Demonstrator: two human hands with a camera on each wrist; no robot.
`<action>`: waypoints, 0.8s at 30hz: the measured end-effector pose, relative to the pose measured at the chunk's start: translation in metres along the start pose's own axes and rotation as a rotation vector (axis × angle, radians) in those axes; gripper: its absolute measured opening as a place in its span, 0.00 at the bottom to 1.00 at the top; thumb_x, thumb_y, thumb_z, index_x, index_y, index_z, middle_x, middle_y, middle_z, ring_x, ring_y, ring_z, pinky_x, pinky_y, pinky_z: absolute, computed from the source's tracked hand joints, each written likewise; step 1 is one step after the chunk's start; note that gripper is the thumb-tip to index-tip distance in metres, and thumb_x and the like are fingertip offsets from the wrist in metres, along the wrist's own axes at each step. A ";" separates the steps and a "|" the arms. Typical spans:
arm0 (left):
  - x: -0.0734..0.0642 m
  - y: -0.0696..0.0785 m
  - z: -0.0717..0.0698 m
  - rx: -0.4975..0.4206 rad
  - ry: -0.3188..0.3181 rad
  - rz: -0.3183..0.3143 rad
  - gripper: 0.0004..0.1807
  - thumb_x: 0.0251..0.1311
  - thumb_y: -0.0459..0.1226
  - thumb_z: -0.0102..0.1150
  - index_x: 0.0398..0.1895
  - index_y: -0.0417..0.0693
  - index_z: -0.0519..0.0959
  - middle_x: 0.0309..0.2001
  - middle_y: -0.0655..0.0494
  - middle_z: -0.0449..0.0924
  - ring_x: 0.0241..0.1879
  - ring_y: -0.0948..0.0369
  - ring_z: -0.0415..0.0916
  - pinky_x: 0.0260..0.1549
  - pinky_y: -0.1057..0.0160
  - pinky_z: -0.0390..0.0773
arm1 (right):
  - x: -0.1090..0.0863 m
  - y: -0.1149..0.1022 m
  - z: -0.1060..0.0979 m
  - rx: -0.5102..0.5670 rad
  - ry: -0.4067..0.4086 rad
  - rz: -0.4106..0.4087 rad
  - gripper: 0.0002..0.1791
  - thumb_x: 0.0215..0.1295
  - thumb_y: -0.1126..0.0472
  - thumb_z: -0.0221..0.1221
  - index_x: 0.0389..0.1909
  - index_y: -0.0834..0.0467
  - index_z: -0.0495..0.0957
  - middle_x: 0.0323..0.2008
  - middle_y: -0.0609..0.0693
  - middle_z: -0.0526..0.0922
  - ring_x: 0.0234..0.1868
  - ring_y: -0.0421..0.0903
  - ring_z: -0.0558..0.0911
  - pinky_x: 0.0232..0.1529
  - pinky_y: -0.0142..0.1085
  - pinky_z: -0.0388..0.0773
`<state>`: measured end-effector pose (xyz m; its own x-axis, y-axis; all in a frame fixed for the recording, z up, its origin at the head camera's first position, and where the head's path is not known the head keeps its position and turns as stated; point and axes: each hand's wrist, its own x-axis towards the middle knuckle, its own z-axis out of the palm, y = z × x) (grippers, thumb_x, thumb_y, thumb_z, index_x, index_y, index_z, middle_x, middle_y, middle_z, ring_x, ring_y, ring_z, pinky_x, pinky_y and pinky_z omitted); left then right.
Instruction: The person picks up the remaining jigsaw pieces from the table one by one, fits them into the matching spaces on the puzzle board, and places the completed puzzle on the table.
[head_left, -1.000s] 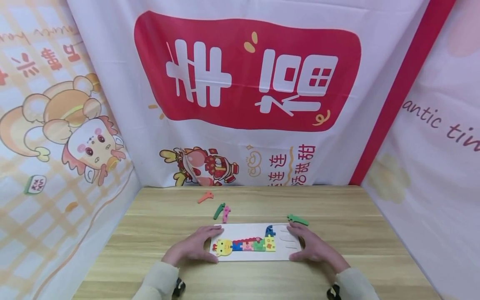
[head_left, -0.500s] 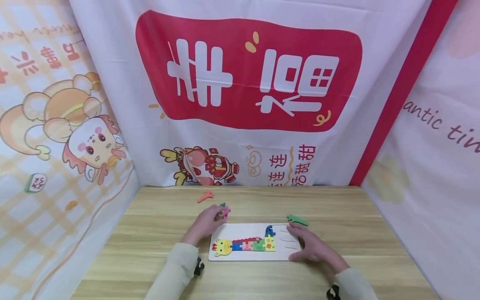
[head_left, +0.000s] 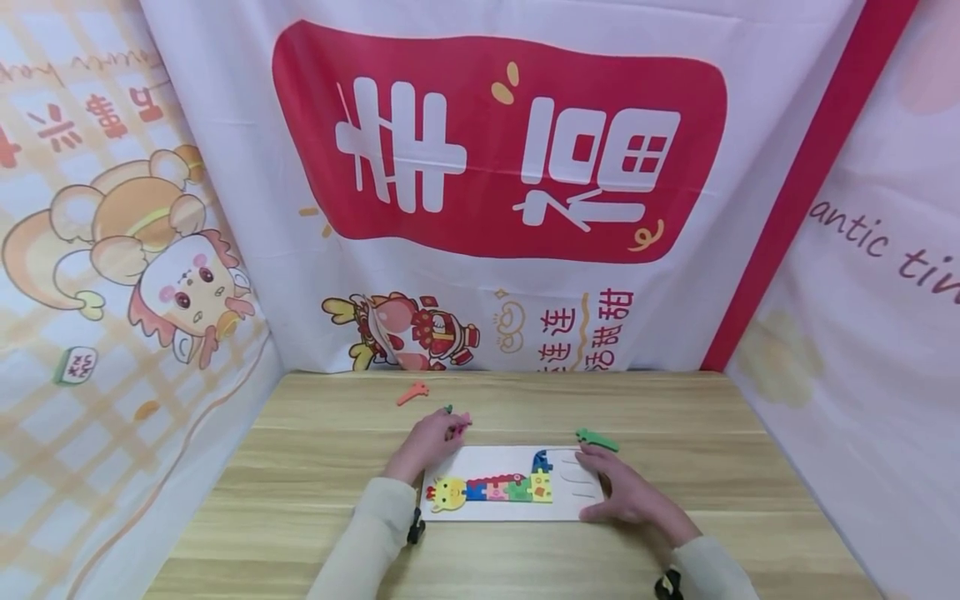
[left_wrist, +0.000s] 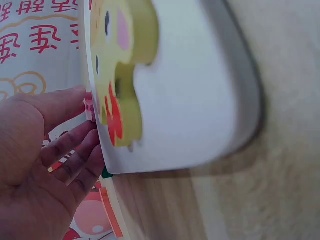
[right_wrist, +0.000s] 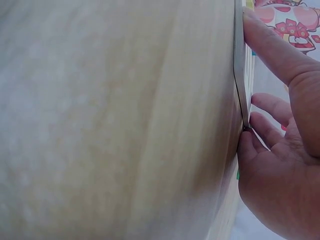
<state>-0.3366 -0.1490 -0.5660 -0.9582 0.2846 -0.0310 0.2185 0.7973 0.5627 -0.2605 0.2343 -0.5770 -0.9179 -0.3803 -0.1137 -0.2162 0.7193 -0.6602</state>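
A white puzzle board point(head_left: 487, 461) lies on the table, bearing a giraffe made of pieces: yellow head point(head_left: 448, 493) at left, a multicoloured neck, and a blue piece point(head_left: 540, 461) at its upper right. Outlines mark the bare right end. Beyond the board's far left corner, my left hand point(head_left: 431, 440) pinches a pink puzzle piece point(head_left: 465, 420) between thumb and fingers; in the left wrist view the pink piece is partly hidden behind the board. My right hand point(head_left: 628, 493) grips the board's right end, thumb at the near edge and fingers at the far edge.
A dark green piece point(head_left: 448, 409) shows just past my left fingers, mostly covered. Farther back lies an orange piece point(head_left: 413, 392). A bright green piece point(head_left: 597, 440) sits beyond my right fingers. Printed cloth point(head_left: 495, 317) hangs along the table's back edge and both sides.
My left hand has left the board's left end, reached to the pink piece and pinched it, shifting it slightly right. My right hand has stayed on the board.
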 end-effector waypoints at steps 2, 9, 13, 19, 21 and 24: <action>0.001 0.001 0.001 0.013 0.011 0.010 0.22 0.69 0.40 0.66 0.65 0.53 0.81 0.42 0.57 0.77 0.40 0.59 0.72 0.48 0.54 0.81 | 0.000 0.001 0.001 0.001 0.006 -0.007 0.56 0.46 0.43 0.80 0.76 0.56 0.67 0.81 0.60 0.57 0.80 0.68 0.55 0.76 0.69 0.54; 0.008 0.007 0.003 0.040 0.072 -0.009 0.11 0.66 0.36 0.68 0.50 0.51 0.86 0.40 0.59 0.82 0.39 0.60 0.75 0.49 0.56 0.82 | 0.001 0.004 0.002 -0.002 0.006 -0.008 0.57 0.45 0.43 0.80 0.77 0.56 0.67 0.81 0.59 0.57 0.80 0.67 0.56 0.76 0.68 0.54; 0.010 0.014 0.005 0.042 0.109 -0.021 0.14 0.64 0.31 0.69 0.53 0.47 0.84 0.42 0.53 0.86 0.40 0.58 0.79 0.51 0.53 0.85 | 0.001 0.003 0.001 0.002 0.005 -0.007 0.57 0.46 0.44 0.80 0.76 0.56 0.67 0.81 0.59 0.57 0.80 0.67 0.55 0.77 0.68 0.53; 0.008 0.019 0.007 0.040 0.144 -0.027 0.23 0.70 0.34 0.63 0.67 0.38 0.76 0.54 0.41 0.84 0.53 0.47 0.83 0.59 0.48 0.83 | -0.001 0.001 0.000 0.008 0.013 -0.032 0.56 0.47 0.46 0.80 0.76 0.59 0.67 0.81 0.61 0.57 0.80 0.67 0.55 0.77 0.68 0.52; 0.006 0.020 0.006 0.036 0.158 -0.027 0.26 0.72 0.34 0.61 0.70 0.35 0.72 0.59 0.38 0.82 0.59 0.43 0.80 0.63 0.46 0.80 | -0.002 0.000 0.000 0.003 0.015 -0.033 0.56 0.47 0.46 0.80 0.76 0.59 0.67 0.81 0.61 0.57 0.80 0.67 0.55 0.77 0.68 0.52; 0.003 0.021 0.002 0.028 0.192 -0.024 0.28 0.71 0.32 0.61 0.72 0.33 0.70 0.62 0.34 0.80 0.62 0.39 0.78 0.65 0.43 0.78 | -0.001 -0.001 0.000 0.003 0.018 -0.035 0.56 0.47 0.46 0.80 0.76 0.59 0.67 0.81 0.61 0.57 0.80 0.68 0.55 0.77 0.69 0.52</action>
<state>-0.3349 -0.1300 -0.5561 -0.9803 0.1607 0.1151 0.1975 0.8179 0.5403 -0.2591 0.2344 -0.5766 -0.9155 -0.3950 -0.0769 -0.2478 0.7039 -0.6657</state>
